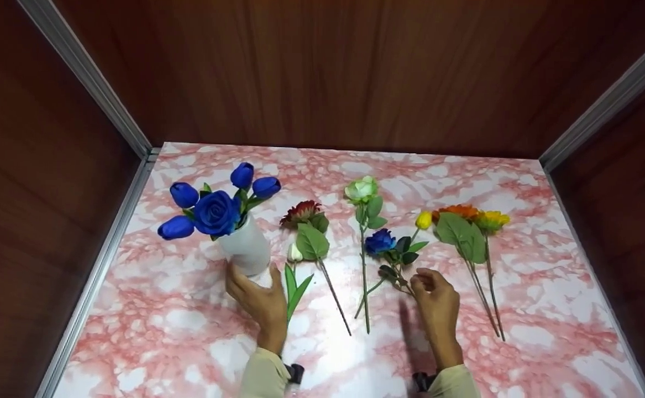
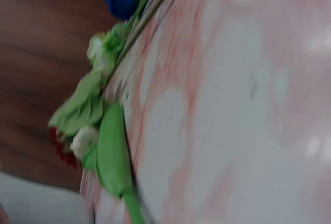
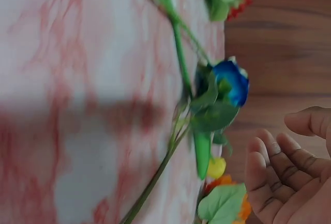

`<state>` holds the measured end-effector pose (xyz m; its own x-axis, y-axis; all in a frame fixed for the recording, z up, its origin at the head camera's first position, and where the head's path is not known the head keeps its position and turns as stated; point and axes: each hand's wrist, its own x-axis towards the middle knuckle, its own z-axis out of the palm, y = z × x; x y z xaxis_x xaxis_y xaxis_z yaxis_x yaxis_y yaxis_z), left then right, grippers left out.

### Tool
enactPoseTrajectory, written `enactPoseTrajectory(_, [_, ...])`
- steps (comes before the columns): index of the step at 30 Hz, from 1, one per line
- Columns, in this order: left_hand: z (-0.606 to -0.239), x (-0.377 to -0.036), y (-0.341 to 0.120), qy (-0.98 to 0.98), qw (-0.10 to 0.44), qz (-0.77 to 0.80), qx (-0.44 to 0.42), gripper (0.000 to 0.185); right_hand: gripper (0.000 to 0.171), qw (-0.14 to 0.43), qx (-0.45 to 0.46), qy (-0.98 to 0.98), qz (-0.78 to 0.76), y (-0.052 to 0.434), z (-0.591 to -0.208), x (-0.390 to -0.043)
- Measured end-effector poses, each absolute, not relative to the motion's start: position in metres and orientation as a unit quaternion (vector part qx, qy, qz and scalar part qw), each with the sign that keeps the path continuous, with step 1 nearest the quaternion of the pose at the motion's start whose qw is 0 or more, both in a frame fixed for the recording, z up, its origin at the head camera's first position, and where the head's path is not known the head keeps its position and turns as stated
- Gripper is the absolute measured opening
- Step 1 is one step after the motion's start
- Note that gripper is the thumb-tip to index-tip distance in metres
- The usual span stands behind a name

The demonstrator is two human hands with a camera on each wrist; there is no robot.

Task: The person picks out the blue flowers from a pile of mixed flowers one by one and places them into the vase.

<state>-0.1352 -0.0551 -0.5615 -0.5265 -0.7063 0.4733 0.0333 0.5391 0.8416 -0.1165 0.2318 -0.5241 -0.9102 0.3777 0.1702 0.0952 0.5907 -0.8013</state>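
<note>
My left hand (image 1: 261, 298) grips the lower part of a white vase (image 1: 247, 249), thumb on one side and fingers on the other. Out of the vase's mouth stand a blue rose (image 1: 217, 213) and several blue tulips (image 1: 243, 175). In the left wrist view only a blurred part of the vase (image 2: 41, 203) shows. Over the stem of a second blue rose (image 1: 381, 242) on the table is my right hand (image 1: 437, 301). The right wrist view shows that hand (image 3: 295, 177) with loosely bent fingers and nothing between them, apart from the blue rose (image 3: 231, 83).
Between the hands lie a dark red flower (image 1: 301, 213), a white tulip (image 1: 294, 253) and a pale green rose (image 1: 361, 189). A yellow tulip (image 1: 424, 220) crosses under the blue rose. Orange (image 1: 455, 212) and yellow (image 1: 492, 221) flowers lie right. Wooden walls (image 1: 328, 72) enclose the marbled table (image 1: 178, 337).
</note>
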Motion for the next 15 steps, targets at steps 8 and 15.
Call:
enactPoseTrajectory(8, [-0.560,-0.124,-0.004,-0.785,0.401,-0.451,0.138,0.057,0.029,0.100,-0.161,-0.909,0.372,0.244,-0.535,-0.114])
enactPoseTrajectory(15, [-0.571,-0.118,0.024,-0.839,0.323,-0.433,0.067,0.052,0.023,0.070,-0.152,-0.929,0.330,0.242,-0.551,-0.114])
